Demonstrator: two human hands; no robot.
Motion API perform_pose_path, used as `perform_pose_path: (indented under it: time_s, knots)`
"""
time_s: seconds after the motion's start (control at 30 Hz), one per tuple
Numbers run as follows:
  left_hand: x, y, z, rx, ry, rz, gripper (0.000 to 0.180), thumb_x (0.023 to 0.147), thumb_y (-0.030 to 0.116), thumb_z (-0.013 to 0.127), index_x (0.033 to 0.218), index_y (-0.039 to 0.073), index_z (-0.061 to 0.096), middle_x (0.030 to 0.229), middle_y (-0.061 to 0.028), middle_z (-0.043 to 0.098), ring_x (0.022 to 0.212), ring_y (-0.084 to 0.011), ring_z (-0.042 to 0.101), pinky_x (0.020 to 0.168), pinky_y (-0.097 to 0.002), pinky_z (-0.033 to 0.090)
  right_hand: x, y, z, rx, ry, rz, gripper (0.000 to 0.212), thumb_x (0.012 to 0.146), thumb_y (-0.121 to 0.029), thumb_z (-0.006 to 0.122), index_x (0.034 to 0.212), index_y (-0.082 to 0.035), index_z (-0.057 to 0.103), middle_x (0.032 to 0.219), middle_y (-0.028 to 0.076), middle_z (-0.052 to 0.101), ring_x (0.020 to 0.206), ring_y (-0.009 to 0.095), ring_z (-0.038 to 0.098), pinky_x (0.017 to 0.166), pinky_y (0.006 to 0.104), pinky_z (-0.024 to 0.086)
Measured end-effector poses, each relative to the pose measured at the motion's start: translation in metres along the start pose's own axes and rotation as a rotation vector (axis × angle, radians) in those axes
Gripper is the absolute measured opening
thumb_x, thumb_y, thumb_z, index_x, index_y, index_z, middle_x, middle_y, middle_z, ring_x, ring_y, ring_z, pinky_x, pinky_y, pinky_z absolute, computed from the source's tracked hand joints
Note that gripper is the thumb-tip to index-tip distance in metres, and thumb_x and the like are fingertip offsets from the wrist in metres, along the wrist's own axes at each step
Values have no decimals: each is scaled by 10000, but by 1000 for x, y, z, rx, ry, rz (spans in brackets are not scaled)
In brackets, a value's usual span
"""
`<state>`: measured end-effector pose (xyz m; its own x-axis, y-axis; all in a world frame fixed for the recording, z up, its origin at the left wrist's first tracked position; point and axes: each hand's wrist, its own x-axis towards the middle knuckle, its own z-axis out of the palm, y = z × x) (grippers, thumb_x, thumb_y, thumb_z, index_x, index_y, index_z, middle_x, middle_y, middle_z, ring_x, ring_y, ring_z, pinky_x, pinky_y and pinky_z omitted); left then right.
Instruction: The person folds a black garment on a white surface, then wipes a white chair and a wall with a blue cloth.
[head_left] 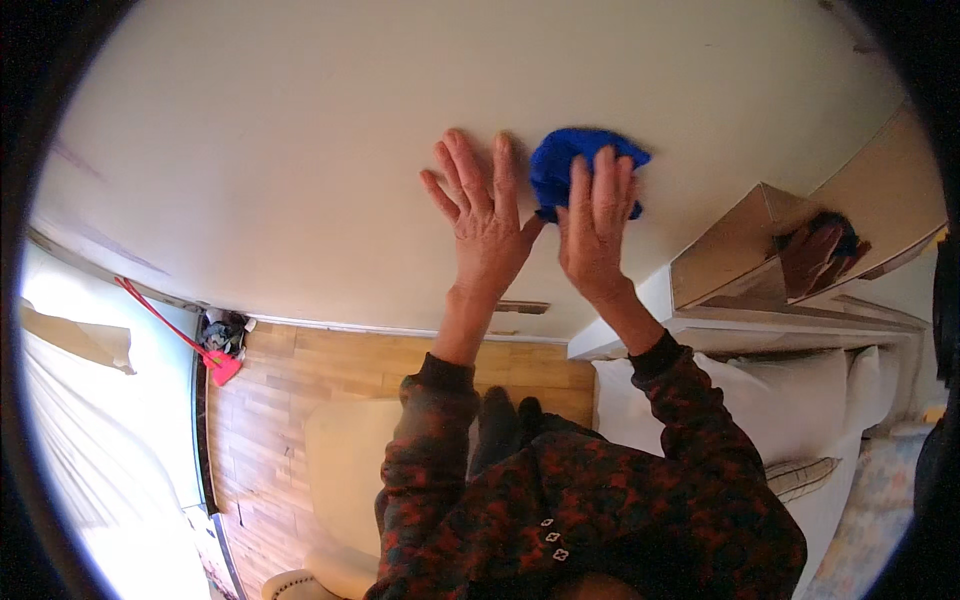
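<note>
Against the pale wall (330,150), a crumpled blue cloth (560,165) lies under my right hand (597,225). The fingers of that hand rest over the cloth and press it to the surface, and part of the cloth is hidden beneath them. Just to the left, my left hand (483,215) is spread on the same wall with its fingers apart and nothing in it. Its thumb reaches close to the lower left edge of the cloth.
Mirrored panels (730,240) at the right reflect a hand and the cloth. Below them is a bed with white bedding (690,400) and a striped cushion (800,478). A cream chair (345,460) stands on the wooden floor (265,400). A red long-handled tool (222,368) leans at the left near a curtain (90,440).
</note>
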<state>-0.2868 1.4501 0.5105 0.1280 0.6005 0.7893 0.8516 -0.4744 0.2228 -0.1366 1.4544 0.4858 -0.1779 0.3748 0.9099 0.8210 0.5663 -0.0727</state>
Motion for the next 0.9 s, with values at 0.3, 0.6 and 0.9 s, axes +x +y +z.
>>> perform_pose_path:
  time_s: [0.3, 0.6, 0.9]
  knots:
    - [7, -30, -17, 30, 118, -68, 1437, 630, 564, 895, 1618, 67, -22, 1624, -345, -147, 1512, -505, -139, 1164, -678, -55, 79, 11, -31, -32, 106, -126, 659, 1014, -273, 562, 1543, 44, 329, 1652, 282, 121, 1533, 473, 56, 1207, 610, 41]
    - [-1, -42, -7, -53, 145, -23, 1229, 629, 324, 918, 1590, 29, 212, 1623, -374, -15, 1517, -532, -43, 1146, -713, -68, 40, -22, 16, -171, -193, -435, 557, 966, -184, 479, 1498, -21, 460, 1623, 100, 358, 1492, 260, 343, 1196, 496, 210]
    - [-26, -75, -30, 10, 128, -141, 1442, 584, 436, 952, 1618, 61, 20, 1633, -339, -92, 1528, -487, -80, 1196, -656, 4, 63, -29, 12, 60, -21, -202, 564, 980, -86, 528, 1521, 15, 403, 1645, 163, 273, 1533, 360, 216, 1228, 560, 98]
